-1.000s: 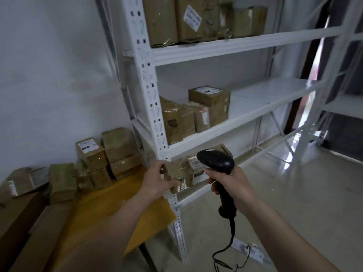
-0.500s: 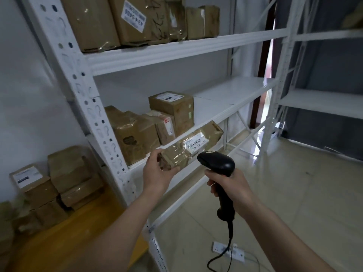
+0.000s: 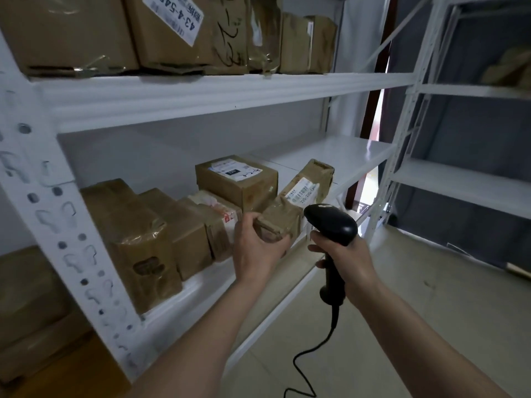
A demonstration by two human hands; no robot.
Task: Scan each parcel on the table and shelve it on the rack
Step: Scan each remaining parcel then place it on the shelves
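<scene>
A person's left hand (image 3: 258,248) grips one end of a long taped parcel (image 3: 296,205), angled over the rack's middle shelf (image 3: 201,285) beside shelved boxes (image 3: 184,225). The right hand (image 3: 344,259) holds a corded scanner (image 3: 330,228). Shelving appears underway; next, the parcel needs setting down flat and releasing.

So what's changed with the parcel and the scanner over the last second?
The left hand has carried the long taped parcel from beside the yellow table up and forward to the rack's middle shelf, to the right of the labelled box; whether it rests there yet is unclear. The grip is unchanged. The right hand keeps holding the black barcode scanner just below.
</scene>
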